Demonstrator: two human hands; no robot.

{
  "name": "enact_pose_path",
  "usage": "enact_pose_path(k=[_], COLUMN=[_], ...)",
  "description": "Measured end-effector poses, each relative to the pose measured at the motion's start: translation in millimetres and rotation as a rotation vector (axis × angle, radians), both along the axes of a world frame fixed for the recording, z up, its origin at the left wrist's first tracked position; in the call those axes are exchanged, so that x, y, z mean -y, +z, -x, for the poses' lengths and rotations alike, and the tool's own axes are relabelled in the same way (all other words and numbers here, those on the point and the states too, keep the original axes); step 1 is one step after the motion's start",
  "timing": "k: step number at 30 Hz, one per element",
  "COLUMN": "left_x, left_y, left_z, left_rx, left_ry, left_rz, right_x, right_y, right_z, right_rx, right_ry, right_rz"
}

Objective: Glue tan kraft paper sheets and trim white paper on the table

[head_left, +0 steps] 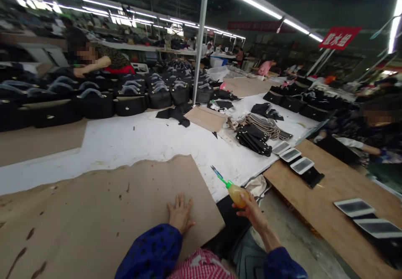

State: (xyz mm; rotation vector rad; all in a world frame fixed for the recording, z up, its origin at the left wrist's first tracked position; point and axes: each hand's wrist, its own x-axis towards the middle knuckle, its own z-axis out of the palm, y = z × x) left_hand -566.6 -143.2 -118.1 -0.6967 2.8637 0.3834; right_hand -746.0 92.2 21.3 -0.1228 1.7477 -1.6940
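Note:
My left hand lies flat with its fingers spread on a brown sheet of cardboard, near the sheet's right end. Dark stains dot the cardboard farther left. In my right hand is a squeeze bottle, its fingers wrapped round the yellowish body. A green cap and nozzle top the bottle, with a thin dark tip pointing up and left over the white table. Below my right hand, dark grey panels lie partly hidden by my forearm.
Rows of black handbags line the table's far left side. Stacked black pieces lie beyond the bottle, and a metal post rises behind. On the right, a wooden board carries black panels; a co-worker is beside it.

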Motion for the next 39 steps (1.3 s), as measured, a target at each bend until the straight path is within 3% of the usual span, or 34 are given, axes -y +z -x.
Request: enact_pose_path(k=[7, 12, 16, 26, 31, 39], left_x=[1, 1, 1, 2, 2, 5], left_y=[-2.8, 2.5, 5.4, 10.4, 12.9, 13.9], left_z=[-1, -2, -2, -4, -4, -6], left_rx=[-0.01, -0.003, -0.001, 0.003, 0.005, 0.0], left_ry=[0.01, 0.011, 0.009, 0.011, 0.01, 0.015], left_rz=[-0.018, -0.032, -0.039, -0.068, -0.076, -0.094], right_x=[19, 50, 69, 44, 36, 40], right_y=[-11.0, -22.6, -23.2, -18.4, -28.4, -42.0], right_z=[12, 19, 18, 8, 10, 9], right_rx=[-0.468, -0.894, -1.071, -1.193, -1.136, -1.143], right_ry=[0.192, 0.281, 0.392, 0.624, 0.639, 0.581], right_rz=[-0.343, -0.43, -0.482, -0.519, -0.572, -0.477])
